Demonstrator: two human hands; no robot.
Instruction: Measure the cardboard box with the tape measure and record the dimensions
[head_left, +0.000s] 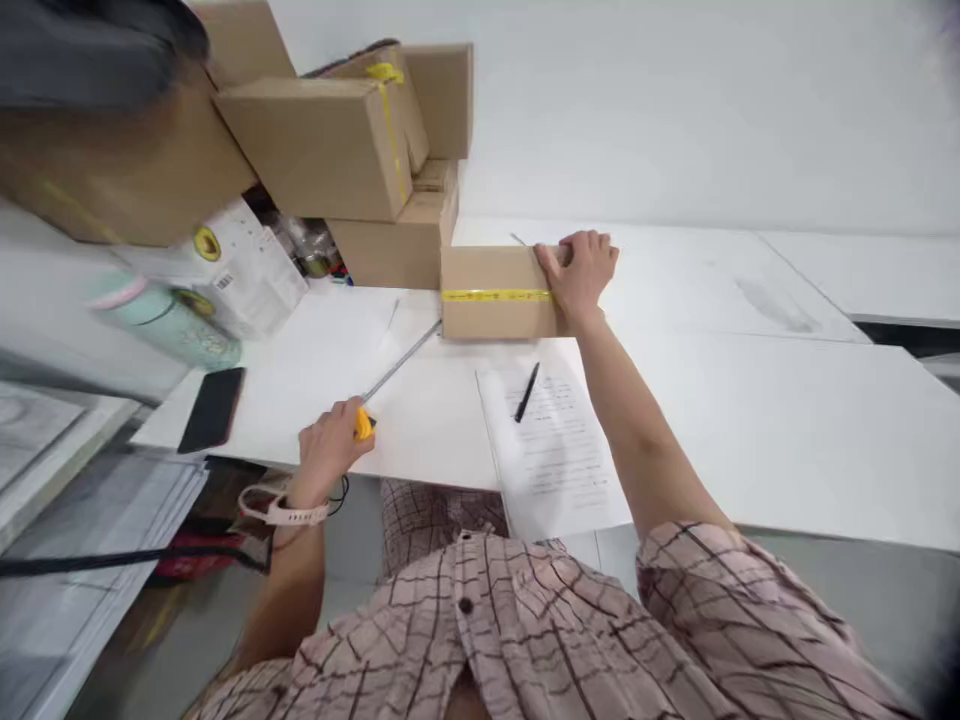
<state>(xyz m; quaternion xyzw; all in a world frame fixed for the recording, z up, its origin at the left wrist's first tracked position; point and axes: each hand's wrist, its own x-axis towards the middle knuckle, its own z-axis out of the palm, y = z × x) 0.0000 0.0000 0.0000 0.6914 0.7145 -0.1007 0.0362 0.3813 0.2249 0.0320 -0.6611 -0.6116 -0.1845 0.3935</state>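
Here, as I stand in the room, a person in a checked shirt (517, 620) is at a white bench (720, 400), both arms reaching forward over it. The left hand (330, 442), with a pale pink band (296, 515) at its wrist, has its grip closed around a yellow tape measure (364, 424), low over the near edge of the bench. From the tape measure a thin metal blade (403, 358) slants away, up and to the right, as far as the lower left corner of a small cardboard box (491, 268); whether its tip touches the box, I cannot tell. The box lies near the middle of the bench, a strip of yellow tape (495, 295) along its length. The right hand (586, 275) clasps its right end, thumb on top and fingers curled over the far side. Just in front of the box lies a sheet of paper (555, 460) covered in lines of writing, with a black pen (527, 392) resting on it. At the left end of the bench are a dark phone (212, 410), a mint-green bottle (184, 330) leaning by a white carton (251, 262) with avocado pictures, and, behind these, stacked cardboard boxes (315, 150).
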